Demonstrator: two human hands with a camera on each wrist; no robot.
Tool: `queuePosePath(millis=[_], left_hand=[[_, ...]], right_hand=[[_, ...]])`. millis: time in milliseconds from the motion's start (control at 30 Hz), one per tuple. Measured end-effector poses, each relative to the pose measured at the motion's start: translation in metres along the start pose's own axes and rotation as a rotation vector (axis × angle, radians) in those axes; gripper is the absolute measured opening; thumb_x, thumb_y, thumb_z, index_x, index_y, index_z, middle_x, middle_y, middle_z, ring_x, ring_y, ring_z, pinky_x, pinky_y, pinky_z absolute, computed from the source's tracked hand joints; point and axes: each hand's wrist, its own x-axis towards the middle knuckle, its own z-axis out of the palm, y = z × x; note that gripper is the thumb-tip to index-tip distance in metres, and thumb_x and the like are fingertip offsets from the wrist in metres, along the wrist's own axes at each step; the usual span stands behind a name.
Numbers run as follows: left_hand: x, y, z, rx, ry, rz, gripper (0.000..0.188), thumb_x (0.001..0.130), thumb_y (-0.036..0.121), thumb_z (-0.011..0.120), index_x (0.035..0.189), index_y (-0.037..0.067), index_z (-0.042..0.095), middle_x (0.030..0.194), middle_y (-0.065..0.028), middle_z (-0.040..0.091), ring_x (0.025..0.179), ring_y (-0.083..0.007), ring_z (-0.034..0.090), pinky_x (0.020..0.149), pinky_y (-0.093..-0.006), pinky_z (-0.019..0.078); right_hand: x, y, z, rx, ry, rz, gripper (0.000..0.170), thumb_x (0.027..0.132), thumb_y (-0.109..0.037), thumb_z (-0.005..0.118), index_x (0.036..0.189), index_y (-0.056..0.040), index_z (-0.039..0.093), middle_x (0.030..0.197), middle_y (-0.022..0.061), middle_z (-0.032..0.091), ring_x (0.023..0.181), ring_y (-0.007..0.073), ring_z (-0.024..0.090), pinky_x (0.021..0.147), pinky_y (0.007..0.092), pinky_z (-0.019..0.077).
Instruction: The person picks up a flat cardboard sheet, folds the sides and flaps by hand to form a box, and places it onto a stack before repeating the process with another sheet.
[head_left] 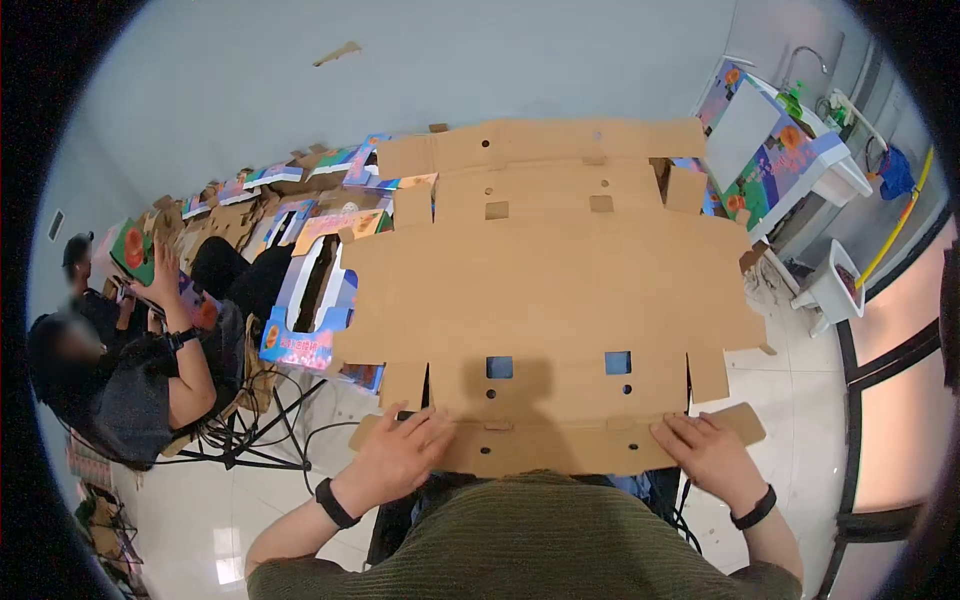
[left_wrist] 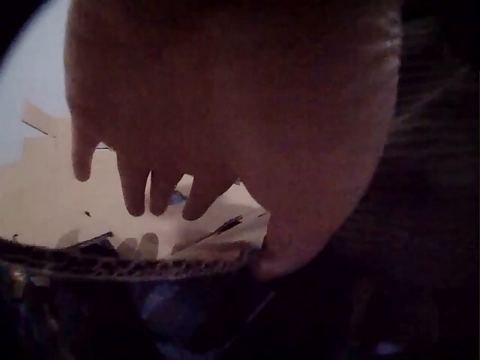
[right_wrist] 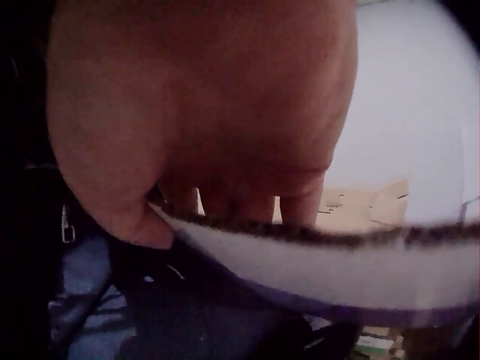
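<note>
A large unfolded brown cardboard sheet with square cutouts, round holes and side flaps lies in front of the body. At its near left corner is my left hand. In the left wrist view the left hand holds its fingers straight and apart over the cardboard, thumb at the near edge. My right hand is at the near right corner. The right wrist view shows the right hand gripping the sheet's edge, fingers over the top side and thumb on the outer side.
Printed colourful boxes and more cardboard stand along the left. Nearby on the left sits a person holding a printed piece, with another person behind. A printed box, a sink and a white stool are at right.
</note>
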Motion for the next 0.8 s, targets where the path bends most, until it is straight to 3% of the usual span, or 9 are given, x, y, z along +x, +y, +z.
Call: queuePosePath(millis=[100, 233, 433, 567, 633, 733, 800], left_hand=[[0.001, -0.007, -0.015, -0.027, 0.116, -0.017, 0.054, 0.078, 0.009, 0.071, 0.131, 0.009, 0.065, 0.125, -0.0106, 0.071, 0.117, -0.0269, 0.068, 0.102, -0.0478, 0.0509], [0.006, -0.025, -0.075, -0.045, 0.196, -0.116, 0.051, 0.075, 0.003, 0.069, 0.125, 0.008, 0.068, 0.118, -0.01, 0.074, 0.101, -0.0273, 0.073, 0.084, -0.0425, 0.0586], [0.057, -0.057, -0.164, 0.276, 0.54, -0.062, 0.053, 0.074, -0.002, 0.067, 0.126, 0.01, 0.068, 0.112, -0.0129, 0.075, 0.09, -0.0285, 0.073, 0.074, -0.0403, 0.0577], [0.121, -0.116, -0.18, 0.332, 0.647, -0.077, 0.055, 0.078, -0.001, 0.067, 0.131, 0.013, 0.067, 0.1, -0.0124, 0.075, 0.081, -0.0307, 0.072, 0.068, -0.0413, 0.0572], [0.158, -0.14, -0.189, 0.384, 0.781, -0.046, 0.056, 0.081, -0.001, 0.067, 0.135, 0.015, 0.065, 0.098, -0.0104, 0.075, 0.082, -0.0314, 0.072, 0.069, -0.0428, 0.0569], [0.203, -0.167, -0.199, 0.416, 0.868, -0.126, 0.06, 0.081, -0.001, 0.068, 0.139, 0.016, 0.063, 0.101, -0.009, 0.075, 0.084, -0.0305, 0.072, 0.07, -0.0416, 0.0573], [0.228, -0.179, -0.201, 0.436, 0.963, -0.112, 0.062, 0.081, -0.001, 0.067, 0.14, 0.017, 0.062, 0.103, -0.0088, 0.075, 0.086, -0.0293, 0.072, 0.071, -0.0407, 0.0573]], right_hand=[[0.003, 0.0, -0.031, 0.057, 0.095, 0.058, 0.048, 0.083, 0.0, 0.065, 0.128, -0.0134, 0.069, 0.118, 0.0129, 0.073, 0.098, 0.033, 0.074, 0.084, 0.0404, 0.0613], [0.013, -0.007, -0.072, 0.095, 0.257, 0.088, 0.051, 0.08, 0.003, 0.064, 0.127, -0.0174, 0.071, 0.114, 0.012, 0.075, 0.097, 0.0313, 0.074, 0.083, 0.0415, 0.0609], [0.043, 0.042, -0.129, -0.162, 0.533, 0.053, 0.054, 0.083, 0.006, 0.061, 0.131, -0.0177, 0.069, 0.121, 0.0151, 0.074, 0.102, 0.0349, 0.073, 0.088, 0.0433, 0.0592], [0.095, 0.103, -0.154, -0.091, 0.61, 0.045, 0.056, 0.086, 0.007, 0.058, 0.135, -0.0184, 0.066, 0.123, 0.0156, 0.073, 0.109, 0.0364, 0.071, 0.089, 0.044, 0.0585], [0.121, 0.13, -0.168, -0.098, 0.615, 0.098, 0.056, 0.088, 0.006, 0.056, 0.137, -0.0194, 0.065, 0.123, 0.0152, 0.072, 0.112, 0.0364, 0.07, 0.089, 0.0438, 0.0585], [0.157, 0.164, -0.182, -0.102, 0.766, 0.067, 0.055, 0.091, 0.006, 0.055, 0.138, -0.0208, 0.064, 0.123, 0.0148, 0.072, 0.111, 0.0352, 0.07, 0.087, 0.0425, 0.059], [0.173, 0.186, -0.186, -0.266, 0.864, 0.086, 0.054, 0.091, 0.005, 0.056, 0.138, -0.021, 0.064, 0.126, 0.0115, 0.072, 0.11, 0.0336, 0.071, 0.088, 0.041, 0.0588]])
